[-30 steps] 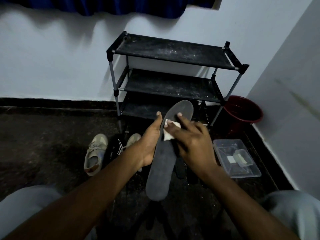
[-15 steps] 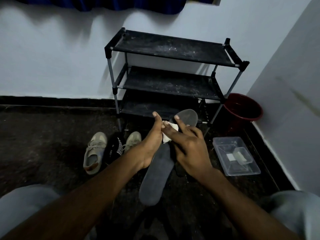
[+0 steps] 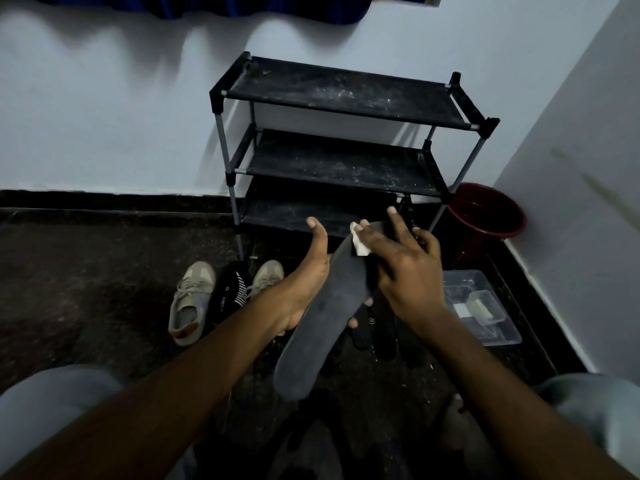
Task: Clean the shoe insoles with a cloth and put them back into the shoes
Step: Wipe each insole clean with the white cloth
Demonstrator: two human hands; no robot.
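Wall (image 3: 104,116), pale, filled the upper half of the frame and ran down the right edge. Floor (image 3: 86,289), dark and speckled, took the lower half. Shoe rack (image 3: 346,98), black, three dusty shelves on grey posts, stood against the wall at upper centre. Red bucket (image 3: 485,216) sat on the floor just right of the rack, in the corner. Clear plastic tray (image 3: 512,337) lay on the floor at centre right, below the bucket, with a smaller clear box and a white piece inside.

Insole (image 3: 322,323), dark grey, was held off the floor at frame centre, slanting from lower left to upper right with its heel end lowest. Two beige shoes, one (image 3: 190,306) and the other (image 3: 268,275), lay at centre left below the rack with a black item with white stripes (image 3: 230,292) between them. Further dark insoles (image 3: 384,327) lay on the floor between the held insole and the tray.

Left hand (image 3: 308,282) cradled the insole from below. Its grip was clamped on it, with fingertips curling round the right edge and the thumb pointing up. Right hand (image 3: 405,268) lay over the insole's upper end. Its grip was closed on a small white cloth (image 3: 360,242), with the thumb on top of the cloth, the forefinger straight and the other fingers curled. The cloth touched the insole near its toe end.
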